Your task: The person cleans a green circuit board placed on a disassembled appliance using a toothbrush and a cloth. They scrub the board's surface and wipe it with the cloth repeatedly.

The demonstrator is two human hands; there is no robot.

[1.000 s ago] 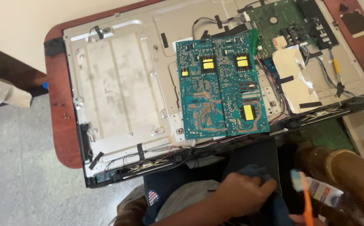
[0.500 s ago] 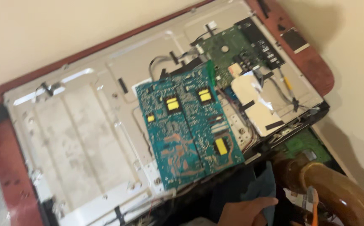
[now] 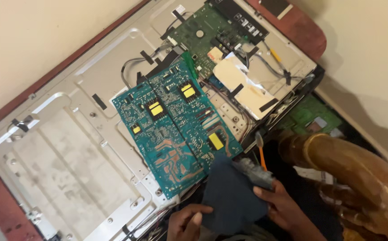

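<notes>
Both hands are down at the bottom edge of the frame, working a dark blue cloth [image 3: 232, 196]. The left hand [image 3: 186, 222] sits under the cloth's lower left corner with a finger curled up against it, so it's touching the fabric, but I can't really tell if it's pinching it or just propping it. The right hand [image 3: 283, 206] is closed on the cloth's right side, thumb on top, and it's also got a small grey part [image 3: 253, 172] tucked in at the top of that grip, half wrapped by the cloth.

The cloth lies over the near corner of the teal board [image 3: 176, 129], which sits tilted on the grey metal back panel [image 3: 69, 165] of an opened flat screen. That board has yellow blocks on it and bare copper traces at the near end. Further up there's a green board [image 3: 203, 35] with black connectors, and next to it a white shield [image 3: 243, 87] held down with strips of black tape, with thin wires running around it.

An orange-handled brush [image 3: 261, 151] stands just right of the teal board, close above the right hand, bristles up. The whole panel rests on a reddish-brown table [image 3: 308, 33]. At lower right there's a shiny brown curved wooden piece [image 3: 350, 165], near the right hand but not touching it.
</notes>
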